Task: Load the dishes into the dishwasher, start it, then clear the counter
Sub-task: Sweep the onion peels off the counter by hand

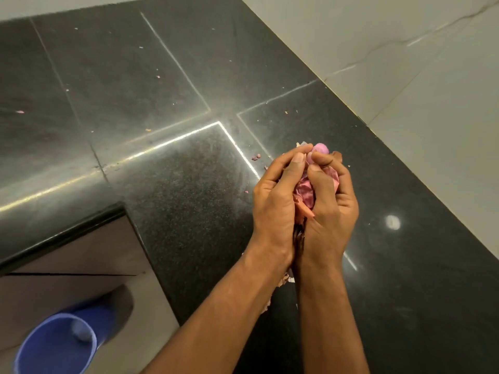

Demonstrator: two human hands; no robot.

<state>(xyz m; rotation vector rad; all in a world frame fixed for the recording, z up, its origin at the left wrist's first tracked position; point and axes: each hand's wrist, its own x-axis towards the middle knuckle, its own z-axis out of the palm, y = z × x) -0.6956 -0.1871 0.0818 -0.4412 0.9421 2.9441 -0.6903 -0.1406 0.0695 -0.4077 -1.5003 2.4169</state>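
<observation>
Together now: left hand (272,203) and right hand (330,203) cupped tight round pink onion peels (306,194), held just above black counter (189,171). Stray bits (256,157) alongside; blue bucket (58,344) on floor below.

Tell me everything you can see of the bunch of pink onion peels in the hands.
The crumpled bunch of pink and reddish onion peels looks thin, papery and glossy. A rounded pink piece pokes out at the top. It is cupped between the left hand and right hand, held above the black speckled stone counter. Most of it is hidden; pale flakes show below the wrists.
</observation>
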